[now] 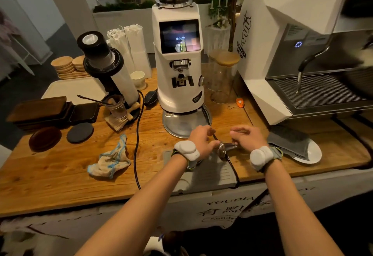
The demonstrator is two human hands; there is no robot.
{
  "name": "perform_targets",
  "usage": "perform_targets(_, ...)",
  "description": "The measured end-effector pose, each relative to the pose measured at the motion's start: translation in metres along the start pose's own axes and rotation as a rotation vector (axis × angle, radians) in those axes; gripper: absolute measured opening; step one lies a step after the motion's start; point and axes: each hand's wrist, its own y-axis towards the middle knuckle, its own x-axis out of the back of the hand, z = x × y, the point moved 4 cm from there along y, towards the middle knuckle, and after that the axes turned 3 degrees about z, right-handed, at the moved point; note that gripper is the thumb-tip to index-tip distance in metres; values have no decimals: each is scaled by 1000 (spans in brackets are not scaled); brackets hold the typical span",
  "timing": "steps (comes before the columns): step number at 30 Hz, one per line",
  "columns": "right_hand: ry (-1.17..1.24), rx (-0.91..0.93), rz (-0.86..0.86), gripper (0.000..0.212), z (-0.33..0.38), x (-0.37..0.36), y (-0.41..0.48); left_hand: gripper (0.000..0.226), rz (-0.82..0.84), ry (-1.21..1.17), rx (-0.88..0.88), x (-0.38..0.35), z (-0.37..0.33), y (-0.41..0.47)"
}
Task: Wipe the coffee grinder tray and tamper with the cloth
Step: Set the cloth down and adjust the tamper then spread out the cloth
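Note:
The white coffee grinder stands mid-counter with its round metal tray at the base. A crumpled cloth, cream with blue edging, lies on the wood to the left, untouched. In front of the tray, over a grey tamping mat, my left hand and my right hand meet around a metal tamper lying on its side. My left fingers pinch its round base and my right fingers close on its handle end. Both wrists carry white bands.
A white espresso machine fills the right. A grey towel on a white plate lies beside my right hand. A black cable runs across the counter. Black grinder, brush, dark trays and coasters crowd the left.

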Motion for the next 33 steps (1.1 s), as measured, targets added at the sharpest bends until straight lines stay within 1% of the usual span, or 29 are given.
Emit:
perform_targets(5,57,-41,-127,15,-19,29,11,44,128,35,-15,-19,-38,23)
perform_targets(8,53,-63,-176,15,-34,37,17,45,220,118,-14,-29,-52,33)
perform_targets(11,19,-102,-174,14,-46,39,24,47,308,241,3,-36,-63,42)
perform_targets(15,-6,-179,-121,11,-62,39,30,48,363,344,70,-44,-69,48)
perform_targets(16,-19,-191,-109,15,-65,38,31,42,372,358,83,-46,-69,48)
perform_targets(18,-41,-199,-93,24,-68,36,33,20,381,388,108,-49,-68,51)
perform_targets(19,-42,-204,-94,25,-68,35,33,14,380,395,125,-50,-68,54)
perform_targets(20,-34,-213,-97,25,-69,34,34,13,381,394,142,-50,-68,54)
perform_targets(22,-21,-220,-88,25,-69,31,35,28,374,388,165,-52,-67,56)
perform_targets(23,-28,-214,-77,25,-69,28,36,31,365,391,165,-52,-67,56)
perform_targets(27,-22,-207,-80,26,-69,24,37,31,390,416,131,-53,-66,50)
perform_targets(30,2,-219,-67,21,-63,22,34,33,394,389,99,-52,-61,46)
perform_targets(33,-34,-125,-78,15,-50,24,31,33,366,370,77,-52,-57,44)
